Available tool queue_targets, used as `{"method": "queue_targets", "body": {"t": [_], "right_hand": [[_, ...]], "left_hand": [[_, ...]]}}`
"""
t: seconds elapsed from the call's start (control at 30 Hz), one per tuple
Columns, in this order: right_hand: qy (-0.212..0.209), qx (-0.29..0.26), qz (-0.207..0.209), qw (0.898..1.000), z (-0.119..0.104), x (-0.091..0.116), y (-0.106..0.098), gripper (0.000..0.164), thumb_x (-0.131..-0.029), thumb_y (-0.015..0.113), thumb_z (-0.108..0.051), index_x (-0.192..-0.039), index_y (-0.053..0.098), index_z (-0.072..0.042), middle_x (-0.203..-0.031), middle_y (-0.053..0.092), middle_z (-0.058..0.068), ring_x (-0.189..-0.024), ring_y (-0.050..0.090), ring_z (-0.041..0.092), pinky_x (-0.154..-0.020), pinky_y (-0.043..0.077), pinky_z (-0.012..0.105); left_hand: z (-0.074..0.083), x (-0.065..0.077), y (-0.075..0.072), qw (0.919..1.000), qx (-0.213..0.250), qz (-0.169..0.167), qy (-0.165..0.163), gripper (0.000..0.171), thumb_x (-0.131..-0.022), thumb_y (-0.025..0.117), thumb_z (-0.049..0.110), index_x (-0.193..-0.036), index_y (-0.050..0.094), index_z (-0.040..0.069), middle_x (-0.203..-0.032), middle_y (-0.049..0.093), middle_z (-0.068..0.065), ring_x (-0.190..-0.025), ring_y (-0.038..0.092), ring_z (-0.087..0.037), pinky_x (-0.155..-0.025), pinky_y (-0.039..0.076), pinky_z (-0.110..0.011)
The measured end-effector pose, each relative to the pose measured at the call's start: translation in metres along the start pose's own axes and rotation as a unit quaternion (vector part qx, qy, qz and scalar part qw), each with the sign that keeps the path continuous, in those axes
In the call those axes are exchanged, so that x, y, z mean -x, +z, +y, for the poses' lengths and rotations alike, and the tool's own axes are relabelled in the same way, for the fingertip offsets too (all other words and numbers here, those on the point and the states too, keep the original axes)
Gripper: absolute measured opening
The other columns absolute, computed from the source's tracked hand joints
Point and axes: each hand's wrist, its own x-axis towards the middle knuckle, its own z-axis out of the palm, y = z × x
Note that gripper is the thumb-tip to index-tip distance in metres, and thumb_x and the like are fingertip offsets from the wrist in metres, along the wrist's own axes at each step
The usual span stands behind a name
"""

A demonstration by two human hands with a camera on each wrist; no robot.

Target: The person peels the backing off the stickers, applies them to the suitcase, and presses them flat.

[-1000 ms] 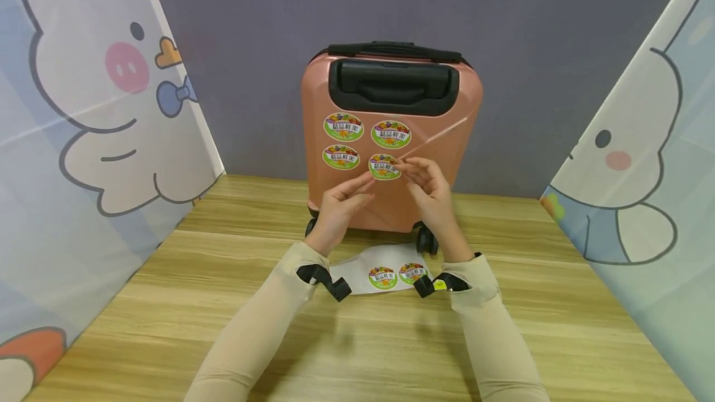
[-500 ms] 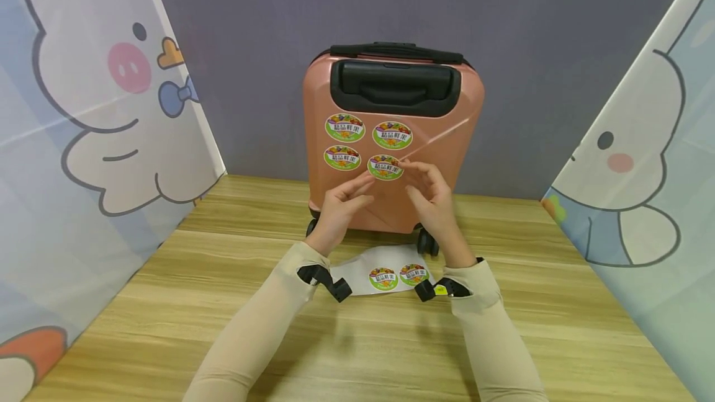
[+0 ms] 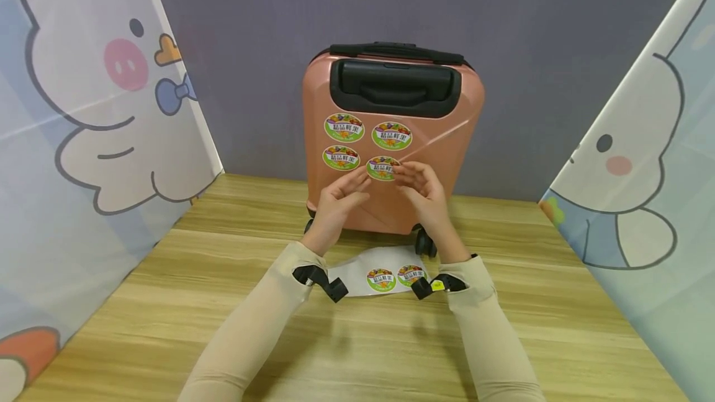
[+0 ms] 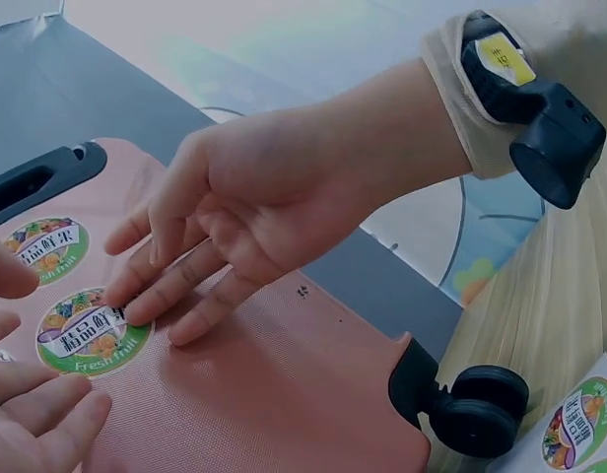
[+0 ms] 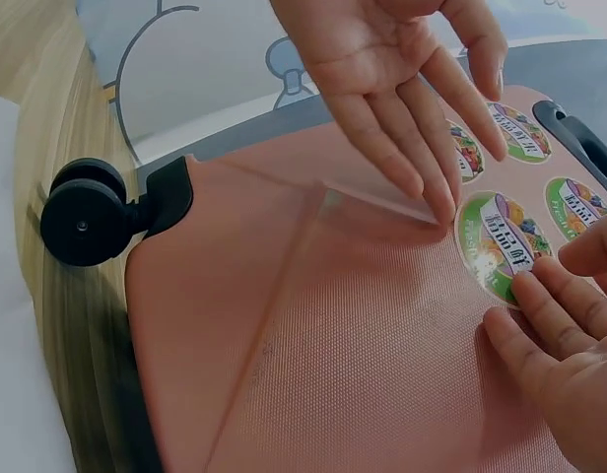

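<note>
Suitcase [image 3: 385, 211], upright on the worktop [image 3: 380, 343], with four oval stickers set in two rows of two below its black handle [image 3: 392, 90]. I am at work on the lower-right sticker [image 3: 381, 168], which appears to lie flat against the suitcase. My right hand [image 3: 427, 196] touches it: the fingers [image 4: 173, 286], nearly straight and slightly spread, rest at its right margin and pinch nothing. My left hand [image 3: 334, 206] is at the opposite margin, its fingers [image 5: 387, 128] extended and apart, likewise pinching nothing; whether a tip bears on the sticker or only on the suitcase beside it, I cannot tell. Upper-left sticker [image 3: 344, 128], upper-right sticker [image 3: 392, 136] and lower-left sticker [image 3: 341, 158] complete the block. Sheet [image 3: 356, 270], on the worktop in front of the suitcase, carries two more stickers [image 3: 381, 280]. Step in hand, as I judge it: pressing down the lower-right sticker and settling its edges. Next move, in my judgement, calls for light, even pressure from the middle outward, lest a margin lift, before I turn to the sheet.
</note>
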Motion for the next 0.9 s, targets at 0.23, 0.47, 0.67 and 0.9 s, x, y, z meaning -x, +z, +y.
{"method": "queue_targets", "body": {"t": [0.23, 0.47, 0.67, 0.9], "right_hand": [[-0.003, -0.006, 0.002, 1.000, 0.000, 0.002, -0.002, 0.034, -0.090, 0.048, 0.022, -0.123, 0.047, 0.015, -0.123, 0.059, 0.032, -0.107, 0.064, 0.023, -0.093, 0.053, 0.036], [-0.003, -0.019, 0.022, 1.000, 0.002, 0.003, -0.004, 0.033, -0.089, 0.048, 0.023, -0.121, 0.049, 0.014, -0.116, 0.064, 0.020, -0.103, 0.064, 0.024, -0.091, 0.054, 0.034], [-0.009, -0.010, 0.024, 1.000, 0.002, 0.005, -0.006, 0.033, -0.089, 0.049, 0.024, -0.120, 0.049, 0.015, -0.114, 0.066, 0.016, -0.103, 0.065, 0.022, -0.089, 0.054, 0.032], [-0.009, -0.013, 0.027, 1.000, 0.000, 0.006, -0.003, 0.033, -0.090, 0.048, 0.022, -0.122, 0.050, 0.014, -0.116, 0.065, 0.018, -0.104, 0.065, 0.023, -0.090, 0.054, 0.034]], "left_hand": [[-0.001, -0.002, 0.000, 0.9998, -0.013, 0.016, 0.003, 0.051, -0.093, 0.055, -0.005, -0.143, 0.046, -0.007, -0.146, 0.048, -0.022, -0.134, 0.047, -0.031, -0.104, 0.045, -0.033], [-0.006, -0.013, 0.005, 0.9994, -0.015, 0.014, -0.029, 0.045, -0.096, 0.051, -0.004, -0.141, 0.048, -0.009, -0.141, 0.051, -0.026, -0.130, 0.050, -0.036, -0.093, 0.052, -0.030], [0.001, -0.022, 0.011, 0.9994, -0.013, 0.003, -0.031, 0.042, -0.099, 0.051, -0.002, -0.141, 0.050, -0.008, -0.142, 0.052, -0.022, -0.130, 0.052, -0.032, -0.099, 0.050, -0.039], [0.008, -0.036, 0.022, 0.9989, -0.013, -0.033, -0.029, 0.039, -0.101, 0.052, 0.001, -0.139, 0.052, -0.008, -0.139, 0.055, -0.022, -0.128, 0.054, -0.031, -0.102, 0.048, -0.044]]}}
